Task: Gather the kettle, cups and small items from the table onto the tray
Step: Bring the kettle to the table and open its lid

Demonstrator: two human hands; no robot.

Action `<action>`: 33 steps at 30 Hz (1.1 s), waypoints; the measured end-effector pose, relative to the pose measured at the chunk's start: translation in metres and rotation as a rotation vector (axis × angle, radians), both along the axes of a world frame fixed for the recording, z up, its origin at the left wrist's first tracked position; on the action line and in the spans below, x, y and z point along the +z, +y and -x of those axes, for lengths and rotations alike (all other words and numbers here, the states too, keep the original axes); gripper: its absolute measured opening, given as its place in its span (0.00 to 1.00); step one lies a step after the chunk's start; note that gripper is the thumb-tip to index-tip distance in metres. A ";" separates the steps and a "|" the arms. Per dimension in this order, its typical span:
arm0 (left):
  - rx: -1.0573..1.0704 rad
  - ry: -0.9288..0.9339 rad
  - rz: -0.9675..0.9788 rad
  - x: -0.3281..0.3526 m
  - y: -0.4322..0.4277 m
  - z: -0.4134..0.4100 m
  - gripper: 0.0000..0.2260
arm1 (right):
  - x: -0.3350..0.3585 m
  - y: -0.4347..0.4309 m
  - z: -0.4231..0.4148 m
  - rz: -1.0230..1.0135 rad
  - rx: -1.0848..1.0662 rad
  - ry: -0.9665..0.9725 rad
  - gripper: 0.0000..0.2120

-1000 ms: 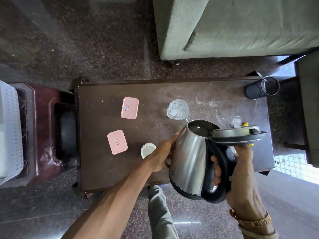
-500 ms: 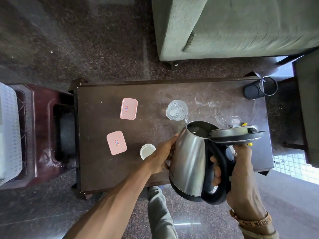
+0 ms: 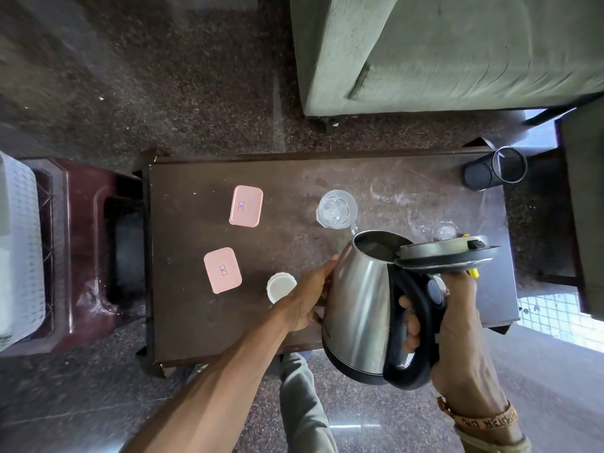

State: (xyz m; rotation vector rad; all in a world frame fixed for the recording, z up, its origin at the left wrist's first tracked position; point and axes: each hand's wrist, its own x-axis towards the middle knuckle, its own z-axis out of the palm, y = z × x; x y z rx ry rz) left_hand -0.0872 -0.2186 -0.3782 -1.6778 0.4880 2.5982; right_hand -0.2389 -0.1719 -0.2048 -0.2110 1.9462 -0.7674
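Note:
A steel kettle point(image 3: 362, 299) with a black handle hangs above the brown table's point(image 3: 196, 318) front right part, its lid point(image 3: 447, 255) flipped open. My right hand point(image 3: 457, 335) grips the handle. My left hand point(image 3: 310, 295) rests against the kettle's left side; its fingertips are hidden behind the body. On the table lie two pink lidded boxes point(image 3: 245, 206) point(image 3: 223, 270), a small white cup point(image 3: 281, 287) and a clear glass point(image 3: 336, 209). Another clear glass point(image 3: 443, 230) stands partly hidden behind the lid. No tray shows on the table.
A black mesh holder point(image 3: 496, 168) lies on its side at the table's far right corner. A dark red plastic stool point(image 3: 81, 250) stands left of the table with a white basket point(image 3: 18, 246) beside it. A green sofa point(image 3: 441, 50) fills the far side.
The kettle and both hands have stayed almost still; the view has only shifted slightly.

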 end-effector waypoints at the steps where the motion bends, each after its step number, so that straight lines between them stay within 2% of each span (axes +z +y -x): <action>1: 0.002 -0.003 0.002 0.000 0.000 0.000 0.35 | 0.000 0.000 0.000 -0.002 0.000 0.003 0.38; 9: -0.007 0.003 -0.001 -0.005 0.003 0.001 0.31 | 0.001 -0.001 0.001 -0.002 0.010 0.008 0.38; 17: -0.002 -0.009 0.009 -0.004 0.003 0.003 0.34 | 0.003 -0.004 0.001 -0.001 0.014 0.007 0.38; 33: -0.019 -0.001 0.015 -0.008 0.001 0.004 0.29 | 0.005 -0.011 0.002 -0.024 0.025 -0.005 0.37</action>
